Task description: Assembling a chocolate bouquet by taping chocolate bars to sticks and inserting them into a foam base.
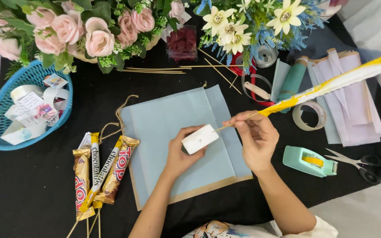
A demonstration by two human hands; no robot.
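My left hand [182,154] grips a small white foam block [200,139] over a pale blue paper sheet [164,123] on the black table. My right hand [255,137] pinches a thin wooden stick whose tip touches the block's right side. The stick carries a long yellow-and-white wrapped bar [336,81] that slants up to the right edge of the view.
Several chocolate bars on sticks [100,172] lie at the left. A blue basket [5,132] of cards sits far left. Pink roses [84,31] and white flowers [239,26] line the back. A mint tape dispenser [307,161], scissors [358,164], tape roll [309,115] and paper sheets [349,101] lie right.
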